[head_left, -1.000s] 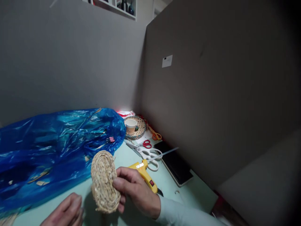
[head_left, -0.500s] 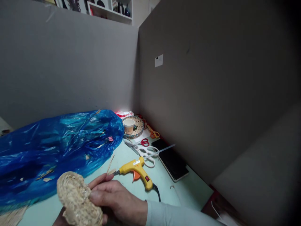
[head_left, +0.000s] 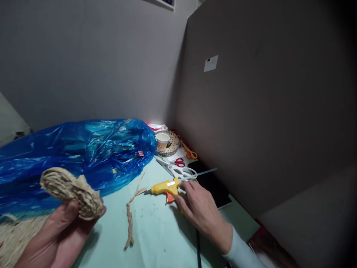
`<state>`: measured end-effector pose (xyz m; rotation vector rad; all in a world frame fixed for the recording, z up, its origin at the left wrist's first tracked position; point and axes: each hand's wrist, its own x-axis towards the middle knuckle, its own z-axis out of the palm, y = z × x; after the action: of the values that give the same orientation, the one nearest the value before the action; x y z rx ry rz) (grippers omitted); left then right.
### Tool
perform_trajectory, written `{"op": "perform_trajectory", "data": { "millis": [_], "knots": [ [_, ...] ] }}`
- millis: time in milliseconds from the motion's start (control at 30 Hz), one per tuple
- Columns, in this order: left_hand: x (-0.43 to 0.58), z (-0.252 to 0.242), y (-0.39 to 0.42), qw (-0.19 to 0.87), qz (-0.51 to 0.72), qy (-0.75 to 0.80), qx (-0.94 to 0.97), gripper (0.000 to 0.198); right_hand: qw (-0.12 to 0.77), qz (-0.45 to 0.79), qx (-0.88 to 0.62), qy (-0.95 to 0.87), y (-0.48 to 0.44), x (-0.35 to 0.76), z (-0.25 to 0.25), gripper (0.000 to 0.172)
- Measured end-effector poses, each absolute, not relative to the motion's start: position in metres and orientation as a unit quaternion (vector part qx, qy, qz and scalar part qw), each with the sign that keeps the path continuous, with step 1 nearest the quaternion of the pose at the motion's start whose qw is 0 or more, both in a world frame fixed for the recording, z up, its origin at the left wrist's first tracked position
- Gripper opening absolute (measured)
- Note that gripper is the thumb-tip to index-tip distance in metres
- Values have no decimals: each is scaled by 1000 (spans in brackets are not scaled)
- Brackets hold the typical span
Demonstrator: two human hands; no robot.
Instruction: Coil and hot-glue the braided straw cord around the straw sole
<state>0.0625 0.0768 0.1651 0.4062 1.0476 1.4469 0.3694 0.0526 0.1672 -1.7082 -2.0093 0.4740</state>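
My left hand (head_left: 65, 230) grips a tan, coiled piece of braided natural fibre (head_left: 72, 190), an oblong with two rounded lobes, and holds it above the table. Its folded side faces up. My right hand (head_left: 200, 208) is at the handle of a yellow hot glue gun (head_left: 166, 187), thumb and fingers on either side of it. The handle is mostly hidden under the hand, while the orange trigger (head_left: 169, 197) shows. A clear glue stick (head_left: 205, 172) juts from the gun's back. By the nozzle lies a twisted tan fibre strip (head_left: 129, 223).
A blue plastic bag (head_left: 80, 149) spreads across the left, with woven tan material (head_left: 22, 234) in front. Behind the gun are white scissors (head_left: 181, 171), red-handled scissors (head_left: 179, 162), a dark tablet-like slab (head_left: 214, 190), and a paper cup (head_left: 162, 141) on a woven tray (head_left: 174, 143). Grey partitions (head_left: 237, 111) enclose the table.
My right hand has left the fibre piece and moved right to the glue gun's handle. My left hand now holds the piece alone, further left. The view has shifted, uncovering the twisted strip.
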Motion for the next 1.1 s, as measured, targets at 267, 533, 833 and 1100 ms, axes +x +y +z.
{"op": "perform_trajectory", "data": {
  "millis": [267, 533, 833, 1100],
  "knots": [
    [103, 197, 58, 597, 601, 473, 241, 44, 172, 55, -620, -763, 41, 370, 133, 26],
    [92, 173, 56, 614, 562, 480, 278, 41, 99, -22, -623, -776, 18, 366, 143, 9],
    [100, 181, 54, 663, 563, 431, 242, 45, 23, -77, -655, -751, 102, 392, 186, 25],
    [108, 190, 51, 654, 610, 394, 210, 27, 46, -16, -613, -789, 129, 395, 153, 29]
  ]
}}
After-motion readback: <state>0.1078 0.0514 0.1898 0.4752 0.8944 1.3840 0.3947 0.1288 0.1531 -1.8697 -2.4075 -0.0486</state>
